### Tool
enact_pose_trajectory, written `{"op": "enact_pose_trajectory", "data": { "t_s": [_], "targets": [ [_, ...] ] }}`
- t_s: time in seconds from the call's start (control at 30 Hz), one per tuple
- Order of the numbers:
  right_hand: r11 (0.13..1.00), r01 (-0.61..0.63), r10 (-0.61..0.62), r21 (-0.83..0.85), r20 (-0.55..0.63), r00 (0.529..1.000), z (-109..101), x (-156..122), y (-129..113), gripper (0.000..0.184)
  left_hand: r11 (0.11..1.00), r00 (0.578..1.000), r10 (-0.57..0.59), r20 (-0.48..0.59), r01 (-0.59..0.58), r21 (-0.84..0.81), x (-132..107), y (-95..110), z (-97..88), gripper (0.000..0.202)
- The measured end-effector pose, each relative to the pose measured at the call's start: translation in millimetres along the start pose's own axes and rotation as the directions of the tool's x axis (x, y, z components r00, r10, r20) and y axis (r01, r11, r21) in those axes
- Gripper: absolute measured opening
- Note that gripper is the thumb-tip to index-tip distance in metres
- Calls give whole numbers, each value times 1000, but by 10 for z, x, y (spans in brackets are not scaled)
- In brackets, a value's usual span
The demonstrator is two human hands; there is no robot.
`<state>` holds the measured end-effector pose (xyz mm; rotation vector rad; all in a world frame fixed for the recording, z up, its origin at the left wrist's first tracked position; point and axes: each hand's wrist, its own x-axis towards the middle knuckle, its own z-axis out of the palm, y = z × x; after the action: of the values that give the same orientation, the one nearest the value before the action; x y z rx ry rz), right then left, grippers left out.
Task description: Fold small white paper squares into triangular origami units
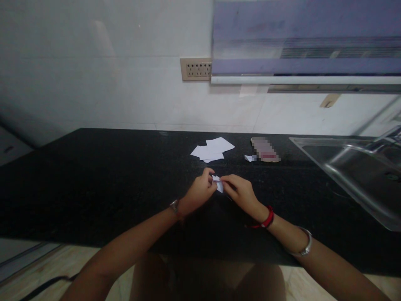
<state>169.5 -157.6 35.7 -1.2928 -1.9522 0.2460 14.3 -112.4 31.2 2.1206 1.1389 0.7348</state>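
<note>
Both my hands meet over the middle of the black countertop (pixel 94 179). My left hand (pixel 200 191) and my right hand (pixel 239 191) pinch a small folded piece of white paper (pixel 218 184) between their fingertips, just above the counter. The left wrist bears a watch, the right wrist a red band and a silver bangle. Behind the hands lies a loose pile of white paper sheets (pixel 213 149), and to its right a small folded white paper piece (pixel 249 158).
A blurred rectangular object (pixel 265 149) lies beside the small paper piece. A steel sink (pixel 354 167) is set into the counter at the right. A wall socket (pixel 196 69) and a range hood (pixel 305 42) sit on the tiled wall behind.
</note>
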Motion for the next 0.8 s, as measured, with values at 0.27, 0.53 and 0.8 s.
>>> {"op": "enact_pose_trajectory", "data": {
  "t_s": [0.27,0.53,0.8],
  "targets": [
    [941,-155,158,299,15,987,22,-23,133,17,983,993,96,76,-82,-165,19,-10,-52,14],
    [773,-261,275,579,65,959,13,20,141,14,920,983,88,160,-18,-392,36,-30,-117,17],
    [867,-125,117,482,47,992,-47,14,98,20,941,990,135,45,-114,-319,27,-19,-120,15]
  ]
}}
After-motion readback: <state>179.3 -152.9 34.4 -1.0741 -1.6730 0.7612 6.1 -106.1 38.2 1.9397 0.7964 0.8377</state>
